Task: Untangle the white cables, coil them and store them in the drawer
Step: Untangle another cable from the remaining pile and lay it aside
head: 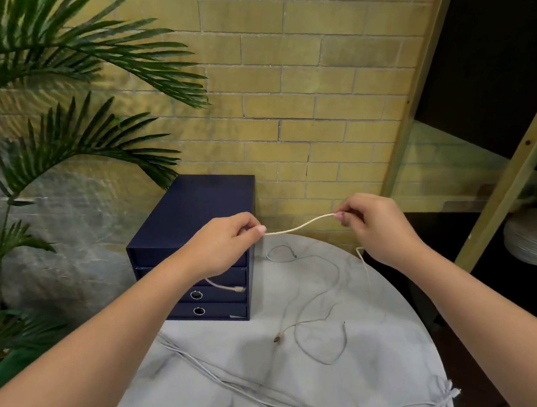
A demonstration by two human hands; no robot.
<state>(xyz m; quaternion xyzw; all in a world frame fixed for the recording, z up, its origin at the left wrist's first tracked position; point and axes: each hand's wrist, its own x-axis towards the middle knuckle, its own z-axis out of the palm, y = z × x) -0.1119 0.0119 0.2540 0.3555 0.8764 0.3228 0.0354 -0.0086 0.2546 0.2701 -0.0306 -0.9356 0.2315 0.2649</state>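
Left grip [224,243]: thumb and fingers pinched on the white cable [301,226].
Right grip [374,227]: pinched on the same cable, above the tabletop [394,344].

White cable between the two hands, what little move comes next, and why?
Probably bring the right hand across to the left hand to fold the first loop. The white cable stretches between both pinching hands, apparently free of the thin cable lying on the table, so coiling looks ready to start.
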